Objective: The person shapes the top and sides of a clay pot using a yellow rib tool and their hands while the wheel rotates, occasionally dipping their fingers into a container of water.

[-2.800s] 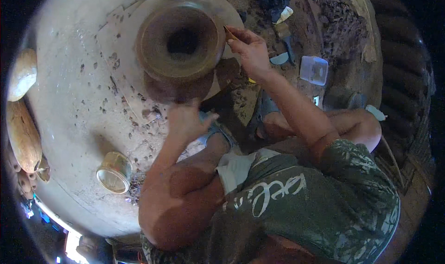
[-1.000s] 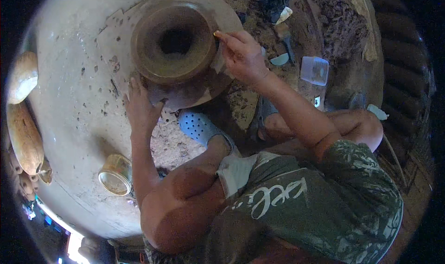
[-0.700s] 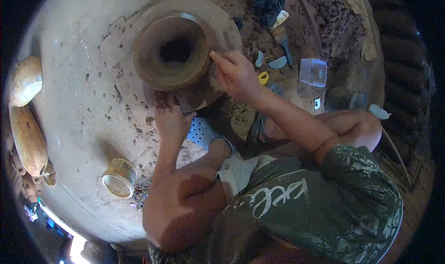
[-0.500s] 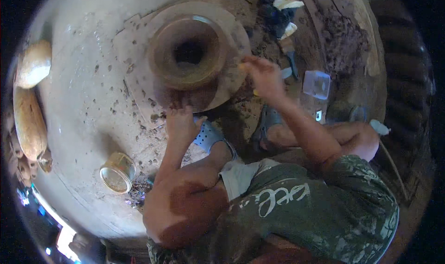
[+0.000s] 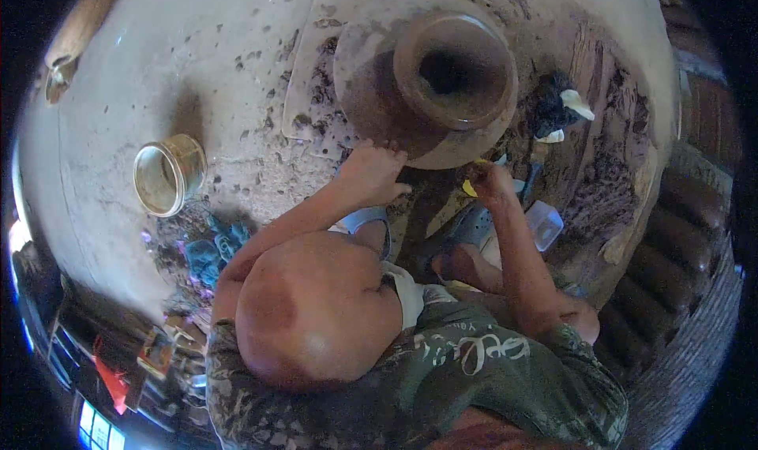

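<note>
A brown clay pot [image 5: 466, 118] with a wide rim and dark round mouth stands on a round, clay-smeared wheel plate [image 5: 371, 55]. My left hand [image 5: 371, 171] lies at the plate's near edge, fingers stretched and thumb apart, holding nothing that I can see. To the right, my right hand [image 5: 493, 183] is just off the plate's near right edge, its fingers closed on a small yellow piece [image 5: 479, 162], mostly hidden. Beside that hand, lower down, a second yellow thing [image 5: 469, 189] shows.
A clay-stained bucket [image 5: 195, 166] stands at left, near a crumpled teal cloth [image 5: 204, 260]. At right are a clear plastic tub [image 5: 543, 225], a brush [image 5: 534, 170], a black bag [image 5: 553, 106] and a mound of dark clay [image 5: 604, 174]. My clog [image 5: 472, 227] is below the plate.
The view has shifted, so the pot appears farther right. My right hand has drawn back from beside the pot toward me, off the plate. My left hand stays at the plate's near edge.
</note>
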Demonstrator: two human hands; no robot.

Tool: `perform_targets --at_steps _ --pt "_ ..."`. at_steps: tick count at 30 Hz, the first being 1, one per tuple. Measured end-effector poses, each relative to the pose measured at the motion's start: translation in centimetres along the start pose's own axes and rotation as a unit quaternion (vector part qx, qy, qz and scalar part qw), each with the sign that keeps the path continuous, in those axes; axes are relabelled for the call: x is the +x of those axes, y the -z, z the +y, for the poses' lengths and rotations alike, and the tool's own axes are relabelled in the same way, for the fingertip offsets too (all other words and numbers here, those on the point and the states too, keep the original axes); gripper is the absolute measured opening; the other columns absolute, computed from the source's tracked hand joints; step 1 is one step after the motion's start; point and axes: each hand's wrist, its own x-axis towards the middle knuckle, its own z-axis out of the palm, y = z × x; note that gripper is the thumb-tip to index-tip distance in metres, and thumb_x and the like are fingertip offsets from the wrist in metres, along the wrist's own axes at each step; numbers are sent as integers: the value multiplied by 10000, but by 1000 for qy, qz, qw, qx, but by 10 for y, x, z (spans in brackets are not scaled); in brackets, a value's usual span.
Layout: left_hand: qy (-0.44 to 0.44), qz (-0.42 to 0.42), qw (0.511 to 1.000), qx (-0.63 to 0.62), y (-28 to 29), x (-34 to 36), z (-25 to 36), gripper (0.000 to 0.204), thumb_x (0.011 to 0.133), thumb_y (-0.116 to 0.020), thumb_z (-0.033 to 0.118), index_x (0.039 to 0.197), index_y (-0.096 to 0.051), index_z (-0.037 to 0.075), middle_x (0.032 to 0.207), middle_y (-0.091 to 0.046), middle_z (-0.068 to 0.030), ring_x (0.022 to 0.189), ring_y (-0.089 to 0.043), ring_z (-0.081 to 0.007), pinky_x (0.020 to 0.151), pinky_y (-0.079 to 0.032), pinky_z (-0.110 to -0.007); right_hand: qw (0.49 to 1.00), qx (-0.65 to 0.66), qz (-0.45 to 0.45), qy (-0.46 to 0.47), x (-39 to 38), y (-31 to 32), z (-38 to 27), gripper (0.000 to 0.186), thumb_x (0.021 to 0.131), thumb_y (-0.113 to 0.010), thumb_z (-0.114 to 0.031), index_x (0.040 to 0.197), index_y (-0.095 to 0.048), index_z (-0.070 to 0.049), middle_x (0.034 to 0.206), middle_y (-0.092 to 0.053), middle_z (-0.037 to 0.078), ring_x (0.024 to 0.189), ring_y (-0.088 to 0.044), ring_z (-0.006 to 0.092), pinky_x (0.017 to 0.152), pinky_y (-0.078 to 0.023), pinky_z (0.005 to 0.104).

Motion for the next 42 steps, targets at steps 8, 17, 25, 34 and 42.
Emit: perform_targets --at_steps 8,17,25,34,42 --pt "-92 -17 989 -112 -23 -7 -2 673 821 -793 502 1262 -640 17 1108 -713 -228 1014 -688 -444 906 -537 -530 965 -153 213 -14 -95 -106 -153 219 976 -683 -187 1118 -705 -22 940 -655 68 784 -609 184 654 -476 353" --pt "121 192 751 -620 13 10 -18 756 968 -653 551 1479 -498 16 1333 -651 -207 1222 -629 -336 1068 -478 -434 960 -197 185 73 -63 -67 -111 204 919 -688 -148 1048 -697 11 881 -682 53 726 -652 169 631 -510 339" --pt "55 168 396 -901 43 30 -15 928 1008 -476 699 1621 -234 46 1580 -419 -198 1411 -443 -334 1186 -333 -454 892 -419 150 77 -34 -38 -89 190 892 -697 -135 1016 -732 6 847 -700 36 715 -628 149 625 -481 330" --pt "54 265 492 -828 44 22 -1 955 1015 -255 775 1654 -159 72 1642 -396 -174 1530 -299 -357 1253 -174 -517 904 -394 155 64 -95 -50 -112 372 880 -687 -201 1159 -734 40 991 -744 106 843 -658 167 772 -504 355" --pt "19 291 690 -662 27 18 2 827 1066 -192 688 1663 -220 115 1675 -350 -144 1552 -273 -357 1267 -163 -486 804 -567 160 80 -82 -15 -78 383 940 -668 -286 1140 -732 34 885 -767 157 802 -709 292 780 -537 428"
